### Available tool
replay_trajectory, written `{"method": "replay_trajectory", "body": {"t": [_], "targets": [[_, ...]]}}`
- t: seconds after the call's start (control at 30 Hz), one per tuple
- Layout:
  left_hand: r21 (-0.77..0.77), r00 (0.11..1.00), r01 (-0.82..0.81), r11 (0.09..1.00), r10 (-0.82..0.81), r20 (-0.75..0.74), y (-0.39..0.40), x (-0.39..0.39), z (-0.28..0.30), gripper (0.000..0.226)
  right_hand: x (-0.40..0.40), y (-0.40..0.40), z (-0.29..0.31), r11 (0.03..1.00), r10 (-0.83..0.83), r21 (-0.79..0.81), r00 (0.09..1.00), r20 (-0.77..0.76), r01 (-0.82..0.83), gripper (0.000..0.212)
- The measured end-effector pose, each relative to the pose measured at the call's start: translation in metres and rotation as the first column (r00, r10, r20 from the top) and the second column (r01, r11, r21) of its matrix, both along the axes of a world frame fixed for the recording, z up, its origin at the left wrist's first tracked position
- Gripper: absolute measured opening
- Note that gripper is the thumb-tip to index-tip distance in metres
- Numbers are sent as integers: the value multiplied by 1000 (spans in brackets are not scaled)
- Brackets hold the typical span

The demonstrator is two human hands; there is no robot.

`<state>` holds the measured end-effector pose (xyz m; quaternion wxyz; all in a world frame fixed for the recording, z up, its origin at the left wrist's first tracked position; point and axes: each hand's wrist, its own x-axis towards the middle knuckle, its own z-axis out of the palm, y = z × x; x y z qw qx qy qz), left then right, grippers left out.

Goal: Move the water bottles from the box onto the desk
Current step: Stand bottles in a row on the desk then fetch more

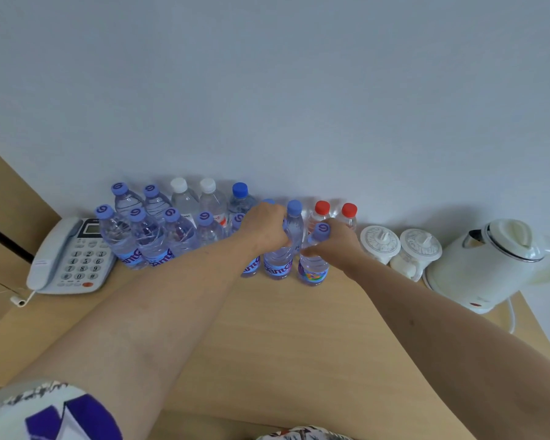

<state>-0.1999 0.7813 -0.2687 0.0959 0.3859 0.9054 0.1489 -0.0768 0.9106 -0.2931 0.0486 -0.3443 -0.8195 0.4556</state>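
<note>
With one water bottle (278, 249) clasped by the left hand (264, 228) and another (313, 265) by the right hand (337, 246), both standing on the desk (267, 328) beside the crowded row, neighbouring bottles may be toppled if either is released carelessly.

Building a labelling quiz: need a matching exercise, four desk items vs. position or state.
Items:
1. telephone
2. kettle
3. red-capped bottles
4. bottle with colourful label

States:
A. far right of the desk
B. in the right hand grip
C. far left of the desk
D. against the wall, behind both hands

Pairs: 1-C, 2-A, 3-D, 4-B
</note>
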Motion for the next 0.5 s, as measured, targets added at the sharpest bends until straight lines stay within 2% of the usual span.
{"method": "replay_trajectory", "body": {"t": [0.1,0.27,0.37,0.5], "targets": [[19,999,-42,999,42,-6,0,-1,1,42,-1,2,0,999,-9,40,1000,25,8,49],[20,998,-43,999,43,-39,2,-3,1,45,-4,3,-2,997,-69,-49,996,-59,66,48],[0,999,-23,1000,23,-29,4,-4,3,48,-9,1,-6,997,-65,-43,996,-63,62,46],[-72,1000,21,997,-22,-9,7,-7,12,39,-16,0,-6,979,-60,196,997,56,48,57]]}}
